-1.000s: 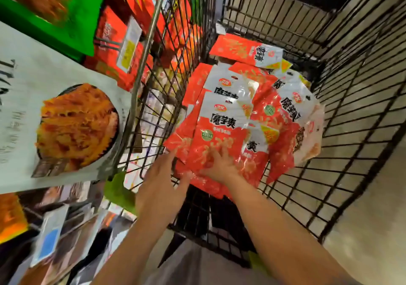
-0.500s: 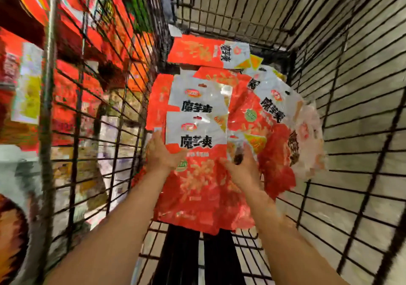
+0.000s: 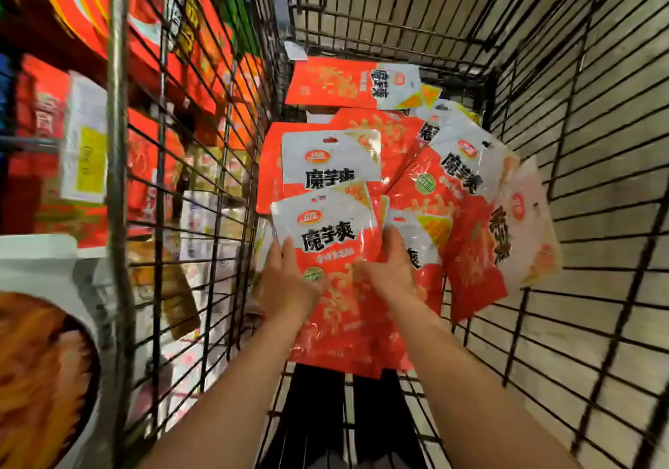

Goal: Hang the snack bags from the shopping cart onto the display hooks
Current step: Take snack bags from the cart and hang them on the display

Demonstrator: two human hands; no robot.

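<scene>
Several red-and-white snack bags lie piled inside the black wire shopping cart [image 3: 564, 215]. My left hand [image 3: 286, 280] grips the left edge of the front snack bag [image 3: 333, 237], which is held up with its white top and black lettering facing me. My right hand [image 3: 391, 266] holds the same bundle from the right, thumb over the red lower half; a second bag [image 3: 423, 237] sits partly behind those fingers. More bags [image 3: 456, 179] fan out to the right, and one bag [image 3: 347, 85] lies flat at the cart's far end.
Through the cart's left wire wall [image 3: 173, 179] I see the display with hanging red snack packs [image 3: 152, 52] and a yellow price tag [image 3: 87, 157]. A large white bag with an orange food picture [image 3: 40, 360] hangs at the lower left. Grey tiled floor [image 3: 615, 106] shows on the right.
Both hands went from reaching down onto the pile to gripping the front bags and lifting them up toward me. My view swung down and deeper into the cart.
</scene>
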